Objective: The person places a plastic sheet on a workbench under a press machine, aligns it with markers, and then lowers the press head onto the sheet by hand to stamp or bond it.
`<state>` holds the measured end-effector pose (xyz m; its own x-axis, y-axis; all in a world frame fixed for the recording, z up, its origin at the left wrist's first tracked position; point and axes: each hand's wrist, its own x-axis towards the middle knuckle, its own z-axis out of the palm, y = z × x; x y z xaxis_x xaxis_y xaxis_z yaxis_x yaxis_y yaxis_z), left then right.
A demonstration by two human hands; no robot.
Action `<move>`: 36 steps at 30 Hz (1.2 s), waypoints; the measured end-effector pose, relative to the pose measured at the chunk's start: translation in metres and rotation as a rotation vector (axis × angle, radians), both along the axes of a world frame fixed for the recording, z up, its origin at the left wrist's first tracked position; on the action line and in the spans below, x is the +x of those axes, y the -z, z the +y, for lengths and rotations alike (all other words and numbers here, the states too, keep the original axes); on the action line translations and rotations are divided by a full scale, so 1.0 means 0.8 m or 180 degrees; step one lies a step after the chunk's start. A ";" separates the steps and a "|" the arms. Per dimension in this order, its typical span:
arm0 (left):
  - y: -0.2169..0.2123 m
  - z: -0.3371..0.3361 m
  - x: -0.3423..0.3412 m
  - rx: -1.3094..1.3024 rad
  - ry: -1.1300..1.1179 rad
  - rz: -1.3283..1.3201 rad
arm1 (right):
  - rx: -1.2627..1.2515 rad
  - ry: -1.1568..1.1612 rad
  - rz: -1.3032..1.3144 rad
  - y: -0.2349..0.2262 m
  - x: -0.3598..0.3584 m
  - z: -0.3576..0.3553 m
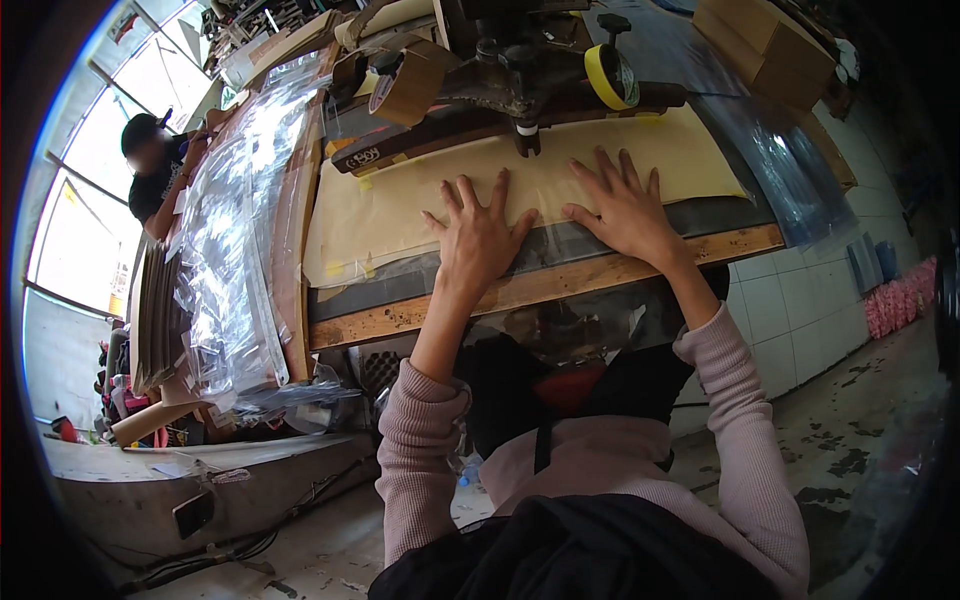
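A wide sheet of yellowish paper (400, 212) lies over the dark mat (600, 245) on the work table. Both of my hands rest palm down on it with fingers spread. My left hand (478, 235) is left of the middle, its fingertips toward the far side. To its right, my right hand (625, 212) reaches a little farther across the paper. Just beyond the fingers runs the dark metal bar (440, 142) of a machine, with a small metal fitting (526, 135) hanging at its centre. Neither hand holds anything.
A wooden strip (560, 283) edges the table's near side. Rolls of brown tape (412, 85) and yellow tape (605, 78) sit on the machine. Clear plastic sheets (235, 230) cover the left side, where another person (150, 170) is. A cardboard box (765, 50) stands far right.
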<state>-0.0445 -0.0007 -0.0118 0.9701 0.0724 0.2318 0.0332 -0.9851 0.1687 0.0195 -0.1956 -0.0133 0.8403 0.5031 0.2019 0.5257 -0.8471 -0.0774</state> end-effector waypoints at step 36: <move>0.003 -0.007 -0.036 -0.0012 0.0005 -0.0114 | 0.0144 -0.0030 -0.0121 -0.004 -0.027 -0.014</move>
<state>-0.0735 -0.0063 -0.0139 0.9613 0.0718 0.2660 0.0256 -0.9845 0.1734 -0.0024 -0.2069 -0.0097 0.8269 0.5005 0.2562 0.5369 -0.8382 -0.0954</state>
